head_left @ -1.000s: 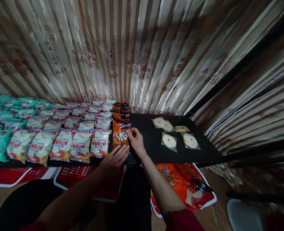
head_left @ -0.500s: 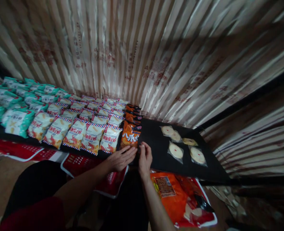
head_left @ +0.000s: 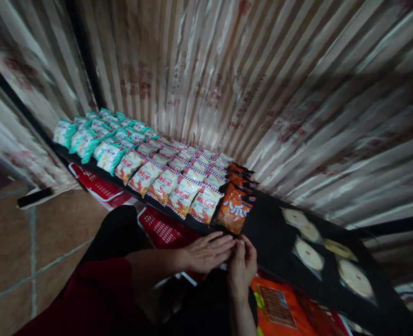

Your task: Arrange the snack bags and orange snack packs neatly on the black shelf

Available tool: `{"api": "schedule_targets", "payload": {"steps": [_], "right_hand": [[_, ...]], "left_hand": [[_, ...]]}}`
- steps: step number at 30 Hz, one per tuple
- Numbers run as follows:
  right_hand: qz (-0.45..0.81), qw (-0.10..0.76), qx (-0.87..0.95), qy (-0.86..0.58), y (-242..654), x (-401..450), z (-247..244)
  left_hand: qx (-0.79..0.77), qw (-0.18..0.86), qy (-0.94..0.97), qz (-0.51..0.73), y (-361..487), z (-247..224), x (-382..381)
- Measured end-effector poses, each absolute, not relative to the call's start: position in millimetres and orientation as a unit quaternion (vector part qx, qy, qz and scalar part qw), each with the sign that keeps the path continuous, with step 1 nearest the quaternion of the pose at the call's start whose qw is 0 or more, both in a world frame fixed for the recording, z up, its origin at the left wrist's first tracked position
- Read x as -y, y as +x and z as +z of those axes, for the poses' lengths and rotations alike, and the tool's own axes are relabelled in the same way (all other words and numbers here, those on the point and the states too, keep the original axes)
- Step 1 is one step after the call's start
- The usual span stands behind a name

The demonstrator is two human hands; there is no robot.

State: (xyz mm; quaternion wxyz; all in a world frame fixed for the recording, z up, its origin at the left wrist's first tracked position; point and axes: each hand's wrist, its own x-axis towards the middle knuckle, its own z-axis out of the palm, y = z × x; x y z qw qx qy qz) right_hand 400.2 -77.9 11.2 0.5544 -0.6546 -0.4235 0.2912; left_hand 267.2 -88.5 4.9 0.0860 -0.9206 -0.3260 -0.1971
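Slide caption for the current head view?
Left hand and right hand close together, just in front of an orange snack bag on a black shelf.

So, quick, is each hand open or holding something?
Left hand: open, near the orange bag.
Right hand: curled; can't tell if it holds anything.

The bag (head_left: 233, 210) is orange with a black top, puffed out, large white lettering across its front. It leans back, front face outward, its base near the front edge of the black shelf (head_left: 269, 221), foremost in a file of orange bags (head_left: 240, 179) reaching toward the back edge.
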Motion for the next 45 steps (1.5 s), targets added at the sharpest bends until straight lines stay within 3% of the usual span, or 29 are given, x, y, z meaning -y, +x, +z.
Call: {"api": "schedule_targets", "payload": {"steps": [9,14,23,29,38,45], "right_hand": [[0.308,0.577,0.428,-0.624,353,96,6],[0.330,0.530,0.433,-0.651,343,129,10],[0.179,0.477,0.577,-0.638,306,160,14],[0.146,0.419,0.680,-0.584,269,169,8],[0.159,0.417,0.666,-0.598,232,174,0],[0.155,0.430,0.700,-0.549,143,134,37]], "left_hand": [[0.394,0.065,-0.898,-0.186,198,13,131],[0.423,0.044,-0.880,-0.210,168,11,146],[0.546,0.059,-0.793,-0.264,106,30,121],[0.608,0.084,-0.738,-0.280,43,27,97],[0.596,0.028,-0.765,-0.243,12,25,94],[0.556,0.096,-0.781,-0.270,-29,38,94]]}}
